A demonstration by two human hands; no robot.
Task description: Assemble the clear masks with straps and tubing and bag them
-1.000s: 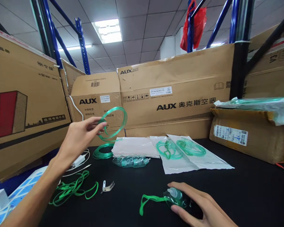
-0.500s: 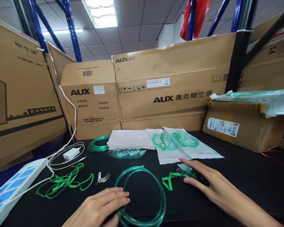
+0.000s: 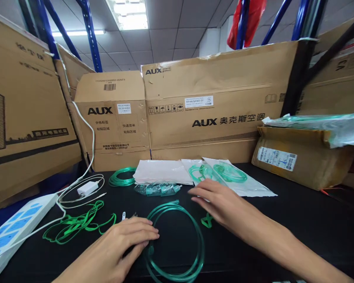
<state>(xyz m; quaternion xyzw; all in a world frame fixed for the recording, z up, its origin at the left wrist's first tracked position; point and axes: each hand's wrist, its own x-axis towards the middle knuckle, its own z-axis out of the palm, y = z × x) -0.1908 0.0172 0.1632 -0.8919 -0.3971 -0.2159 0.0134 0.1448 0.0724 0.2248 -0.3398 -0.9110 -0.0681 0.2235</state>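
A coil of green tubing (image 3: pixel 177 239) lies flat on the black table (image 3: pixel 297 220) in front of me. My left hand (image 3: pixel 124 241) rests at the coil's left edge, fingers stretched out and touching the tube. My right hand (image 3: pixel 220 204) hovers open just beyond the coil, fingers spread and pointing left. A loop of green strap (image 3: pixel 207 221) pokes out from under the right hand; whatever it is attached to is hidden by the hand.
Further back lie a second green coil (image 3: pixel 122 177), clear bags of small parts (image 3: pixel 156 189), white pouches (image 3: pixel 162 172) and pouches with green masks (image 3: pixel 224 175). Green straps (image 3: pixel 76 225), a metal clip (image 3: pixel 124 215), a charger (image 3: pixel 87 188) and a power strip (image 3: pixel 14 226) sit left. Cardboard boxes (image 3: pixel 218 114) wall the table.
My left hand brought the coil down from the air onto the table and stays at its edge. My right hand slid left, away from the clear green mask it was touching.
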